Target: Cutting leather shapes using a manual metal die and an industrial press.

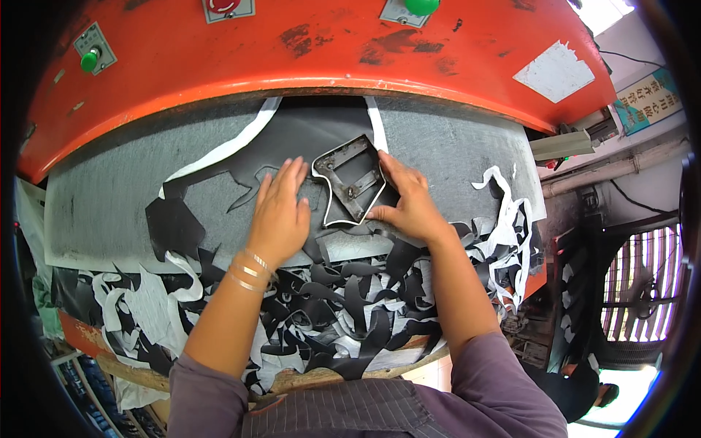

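Observation:
A metal cutting die (353,182) with a bright curved edge and rusty cross bars lies on a sheet of black leather-like material (321,120). My right hand (409,198) grips the die by its right side, with the fingers along its upper right edge and the thumb at its lower corner. On the left of the die, my left hand (281,215) lies with its fingers stretched out over the sheet, a little apart from the die. The sheet has a white edge strip and cut-out gaps, and rests on a worn grey cutting board (453,153).
Above the board spans a red press beam (314,55) with green buttons (90,60) and a red button (222,4). Black and white scraps (358,306) are heaped along the board's front edge. At the lower right, another person (566,394) is partly visible near a fan (644,301).

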Motion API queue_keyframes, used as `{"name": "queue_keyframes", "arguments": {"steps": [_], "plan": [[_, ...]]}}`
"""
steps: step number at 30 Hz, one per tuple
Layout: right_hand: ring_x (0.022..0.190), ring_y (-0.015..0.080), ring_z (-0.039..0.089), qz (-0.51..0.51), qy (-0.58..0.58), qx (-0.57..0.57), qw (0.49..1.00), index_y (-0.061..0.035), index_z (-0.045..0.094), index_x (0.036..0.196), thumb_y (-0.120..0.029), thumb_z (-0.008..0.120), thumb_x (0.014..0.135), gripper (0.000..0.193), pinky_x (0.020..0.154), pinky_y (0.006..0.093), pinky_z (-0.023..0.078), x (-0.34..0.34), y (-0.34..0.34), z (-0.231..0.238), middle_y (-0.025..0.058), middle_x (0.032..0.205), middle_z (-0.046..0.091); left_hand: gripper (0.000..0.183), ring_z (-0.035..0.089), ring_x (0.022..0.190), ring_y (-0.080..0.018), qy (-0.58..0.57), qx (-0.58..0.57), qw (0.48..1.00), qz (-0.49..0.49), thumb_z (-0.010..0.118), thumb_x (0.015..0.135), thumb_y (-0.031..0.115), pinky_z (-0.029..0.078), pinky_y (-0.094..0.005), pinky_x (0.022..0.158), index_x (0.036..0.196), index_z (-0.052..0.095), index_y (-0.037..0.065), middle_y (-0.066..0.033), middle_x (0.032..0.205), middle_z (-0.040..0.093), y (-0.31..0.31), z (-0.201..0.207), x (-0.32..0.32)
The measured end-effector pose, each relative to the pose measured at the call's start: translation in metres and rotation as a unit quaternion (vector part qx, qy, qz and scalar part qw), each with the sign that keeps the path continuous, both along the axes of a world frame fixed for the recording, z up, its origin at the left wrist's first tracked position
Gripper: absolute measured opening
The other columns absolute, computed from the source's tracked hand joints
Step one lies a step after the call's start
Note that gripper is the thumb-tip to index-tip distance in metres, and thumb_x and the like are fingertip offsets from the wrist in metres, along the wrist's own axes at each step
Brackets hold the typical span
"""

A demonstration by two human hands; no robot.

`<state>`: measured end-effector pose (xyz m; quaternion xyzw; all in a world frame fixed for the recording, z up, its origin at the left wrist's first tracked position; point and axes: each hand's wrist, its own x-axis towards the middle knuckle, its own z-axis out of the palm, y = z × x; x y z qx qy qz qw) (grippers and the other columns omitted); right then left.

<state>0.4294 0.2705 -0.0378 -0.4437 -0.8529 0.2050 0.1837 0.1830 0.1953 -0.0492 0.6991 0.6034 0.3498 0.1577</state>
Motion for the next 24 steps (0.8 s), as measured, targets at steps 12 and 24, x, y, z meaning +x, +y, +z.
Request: {"name": "queue_keyframes", "arguments": {"steps": [12, 24], "plan": [[0.131, 0.0308, 0.046, -0.008, 0.072, -0.095, 0.993, -0.0030, 0.025, 0.148, -0.033, 0.088, 0.057, 0.115, 0.115, 0.0488, 0.017, -0.003, 0.018, -0.006, 0.0223, 0.131, 0.056, 0.043, 0.042, 0.133, -0.0296, 0.077, -0.008, 0.997, 0.009, 0.049, 0.090, 0.007, 0.024, -0.0474, 0.113, 0.133, 0.046, 0.005, -0.0160, 0.133, 0.055, 0.036, -0.011, -0.001], [0.138, 0.0332, 0.036, -0.039, 0.054, -0.100, 0.993, 0.0006, 0.021, 0.149, -0.033, 0.088, 0.056, 0.119, 0.117, 0.0443, 0.016, -0.007, 0.012, -0.010, 0.0154, 0.134, 0.056, 0.043, 0.051, 0.125, -0.0280, 0.015, 0.047, 0.999, 0.012, 0.053, 0.086, 0.004, 0.032, -0.0444, 0.111, 0.129, 0.051, 0.004, -0.0101, 0.119, 0.066, 0.024, -0.020, -0.011]]}}
